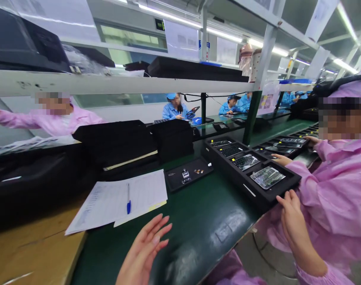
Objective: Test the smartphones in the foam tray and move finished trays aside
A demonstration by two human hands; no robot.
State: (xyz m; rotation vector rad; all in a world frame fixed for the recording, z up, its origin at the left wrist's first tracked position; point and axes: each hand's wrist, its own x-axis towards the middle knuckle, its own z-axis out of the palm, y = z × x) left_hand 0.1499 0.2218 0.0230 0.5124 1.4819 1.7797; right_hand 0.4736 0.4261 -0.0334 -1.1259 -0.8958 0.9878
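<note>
My left hand [149, 247] is raised over the near part of the green bench, fingers outstretched, holding nothing. My right hand [295, 221] is at the near right corner of a black foam tray [244, 192], its fingers extended; whether the fingertips press on the tray I cannot tell. Set in the tray's compartments are several flat electronic devices, the nearest a shiny device [268, 177] that looks wrapped in clear film. Yellow stickers mark the farther ones. A co-worker's hand [281, 159] is by the far side of the tray.
Printed sheets [109, 200] with a blue pen [128, 206] lie left on the green bench [204, 221]. Beyond is a shallow black tray [189, 174] with small parts. Black foam trays [118, 138] are stacked behind. A co-worker in pink [341, 190] sits close on the right. A shelf [124, 85] crosses above.
</note>
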